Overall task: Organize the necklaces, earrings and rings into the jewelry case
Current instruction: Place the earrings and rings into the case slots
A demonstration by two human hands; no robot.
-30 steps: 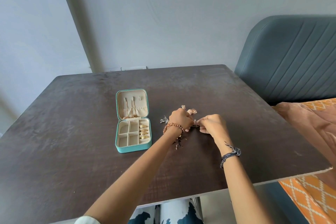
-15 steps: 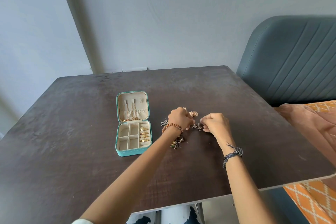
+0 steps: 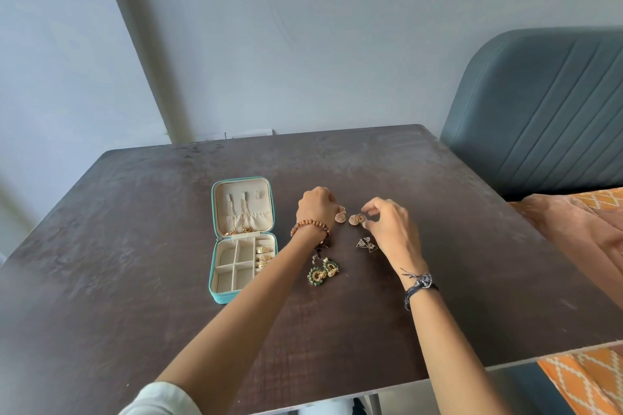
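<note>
Head view: earring step. Left hand [image 3: 317,209] grip curled at one gold dome earring [image 3: 340,215], hold unclear; right hand [image 3: 387,226] grip open, fingertips at its twin [image 3: 356,220]. Both on desk [image 3: 135,313], right of open jewelry case [image 3: 243,239]. Next: pinch pair, carry to a free compartment.

No text, label, brand, number or sign can be read anywhere here.
</note>
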